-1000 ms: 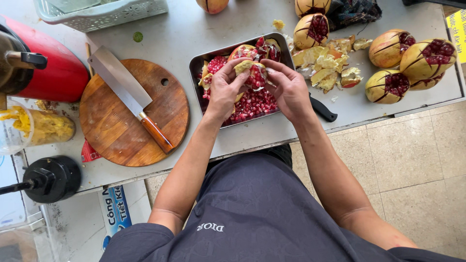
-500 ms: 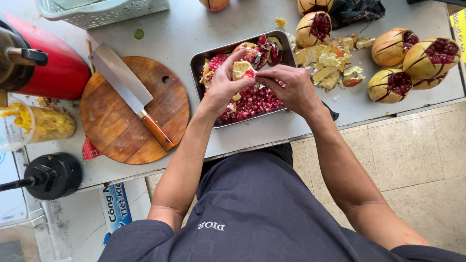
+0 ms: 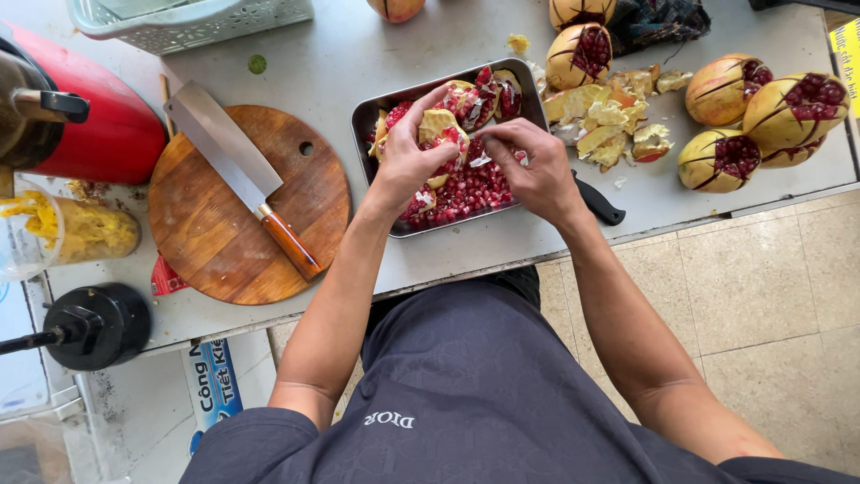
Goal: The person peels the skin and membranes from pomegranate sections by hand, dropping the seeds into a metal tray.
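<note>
Red arils fill the metal tray (image 3: 376, 116) under both hands. Left hand (image 3: 408, 161) has its fingers clenched around a pomegranate chunk (image 3: 441, 130), held just above the loose seeds (image 3: 466, 193). Right hand (image 3: 536, 170) has its fingers pinched at the chunk's right edge, on a pale bit of membrane; they hold nothing else that I can see.

Judgement on doing it well: keep the chunk low over the tray so arils drop inside the rim, peel membrane away from the seeds instead of squeezing, and roll seeds off with the thumb to avoid bursting them.

Beyond the right fingers: peel scraps (image 3: 609, 121) and 4 cut pomegranates (image 3: 770, 112) on the bench (image 3: 340, 63). Left of the left fingers: cleaver (image 3: 233, 170) lying on a round wooden board (image 3: 224, 242), well apart.
</note>
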